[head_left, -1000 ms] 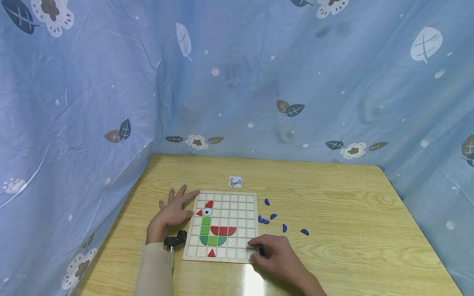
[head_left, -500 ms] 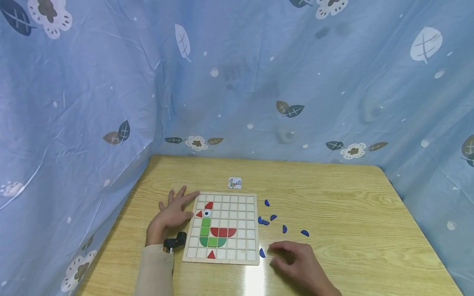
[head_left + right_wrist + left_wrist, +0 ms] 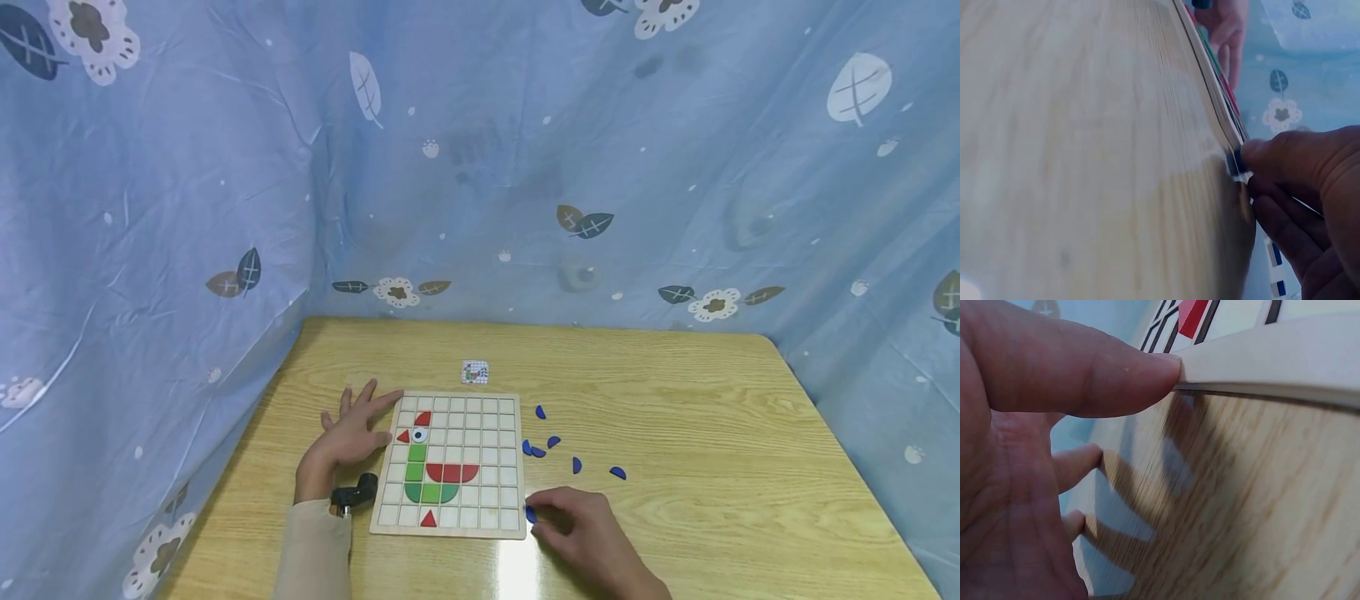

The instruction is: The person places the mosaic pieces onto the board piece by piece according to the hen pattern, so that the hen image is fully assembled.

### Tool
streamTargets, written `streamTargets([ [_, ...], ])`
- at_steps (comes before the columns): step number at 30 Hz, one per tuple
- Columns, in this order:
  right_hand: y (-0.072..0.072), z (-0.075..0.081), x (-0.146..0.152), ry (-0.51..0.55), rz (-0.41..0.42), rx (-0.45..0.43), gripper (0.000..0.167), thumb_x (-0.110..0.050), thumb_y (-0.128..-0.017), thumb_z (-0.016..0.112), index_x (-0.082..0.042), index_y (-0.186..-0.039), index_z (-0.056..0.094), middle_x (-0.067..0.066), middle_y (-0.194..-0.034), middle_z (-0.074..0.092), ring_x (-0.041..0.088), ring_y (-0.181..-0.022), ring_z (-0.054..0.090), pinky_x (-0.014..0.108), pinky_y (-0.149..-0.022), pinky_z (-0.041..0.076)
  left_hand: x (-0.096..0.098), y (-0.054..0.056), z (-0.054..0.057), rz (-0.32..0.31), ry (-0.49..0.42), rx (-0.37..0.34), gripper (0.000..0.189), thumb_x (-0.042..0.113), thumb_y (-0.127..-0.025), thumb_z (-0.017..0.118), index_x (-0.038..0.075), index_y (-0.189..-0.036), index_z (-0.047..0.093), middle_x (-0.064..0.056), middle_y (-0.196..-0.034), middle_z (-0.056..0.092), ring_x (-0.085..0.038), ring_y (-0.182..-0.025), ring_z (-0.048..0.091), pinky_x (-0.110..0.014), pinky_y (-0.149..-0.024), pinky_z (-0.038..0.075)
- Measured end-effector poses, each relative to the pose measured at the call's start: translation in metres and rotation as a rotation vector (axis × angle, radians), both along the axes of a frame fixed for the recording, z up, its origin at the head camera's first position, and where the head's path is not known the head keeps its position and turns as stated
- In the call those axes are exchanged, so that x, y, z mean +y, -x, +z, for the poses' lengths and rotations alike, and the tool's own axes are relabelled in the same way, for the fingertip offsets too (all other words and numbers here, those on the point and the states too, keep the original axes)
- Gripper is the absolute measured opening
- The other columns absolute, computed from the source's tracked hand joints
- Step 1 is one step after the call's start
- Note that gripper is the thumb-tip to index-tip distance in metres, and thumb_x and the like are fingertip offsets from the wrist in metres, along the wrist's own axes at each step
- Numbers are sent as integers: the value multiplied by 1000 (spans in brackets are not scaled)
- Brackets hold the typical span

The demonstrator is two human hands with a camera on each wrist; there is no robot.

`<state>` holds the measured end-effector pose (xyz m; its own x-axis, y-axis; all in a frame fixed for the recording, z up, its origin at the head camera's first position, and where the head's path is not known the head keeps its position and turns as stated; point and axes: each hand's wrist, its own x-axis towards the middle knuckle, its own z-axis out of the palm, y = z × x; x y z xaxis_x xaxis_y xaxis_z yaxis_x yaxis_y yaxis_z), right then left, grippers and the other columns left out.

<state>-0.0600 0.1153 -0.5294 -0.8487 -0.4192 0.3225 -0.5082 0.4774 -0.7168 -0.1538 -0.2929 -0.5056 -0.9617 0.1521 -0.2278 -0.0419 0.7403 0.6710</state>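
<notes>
A white grid board lies on the wooden table, bearing red, green and eye-marked pieces that form a bird shape. My left hand has its fingers spread beside the board; in the left wrist view the thumb touches the board's edge. At the board's lower right edge, my right hand has thumb and forefinger around a blue half-round piece. The right wrist view shows the thumb against that blue piece, partly hiding it.
Several more blue half-round pieces lie scattered right of the board. Behind it is a small pattern card. A black device sits at the left wrist. Blue patterned cloth hangs around the table.
My right hand drew away rightward from the blue piece beside the board's lower right edge, then came back to it. The left hand stays at the board's left side.
</notes>
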Motion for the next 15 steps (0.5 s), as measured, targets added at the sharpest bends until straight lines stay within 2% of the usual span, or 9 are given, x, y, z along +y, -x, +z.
streamTargets([
  [7, 1, -5, -6, 52, 53, 60, 33, 12, -83, 85, -13, -104, 82, -3, -101, 83, 10, -92, 78, 14, -84, 60, -1, 0, 0, 5, -4, 6, 76, 11, -95, 71, 20, -167, 48, -28, -183, 4, -61, -163, -19, -90, -114, -20],
  [15, 2, -4, -9, 56, 52, 79, 33, 13, -83, 84, -14, -102, 82, -5, -99, 82, 9, -91, 77, 11, -83, 58, -2, 0, -1, 2, 3, -5, 76, 11, -97, 69, 21, -168, 46, -27, -183, 3, -60, -163, -20, -89, -114, -21],
])
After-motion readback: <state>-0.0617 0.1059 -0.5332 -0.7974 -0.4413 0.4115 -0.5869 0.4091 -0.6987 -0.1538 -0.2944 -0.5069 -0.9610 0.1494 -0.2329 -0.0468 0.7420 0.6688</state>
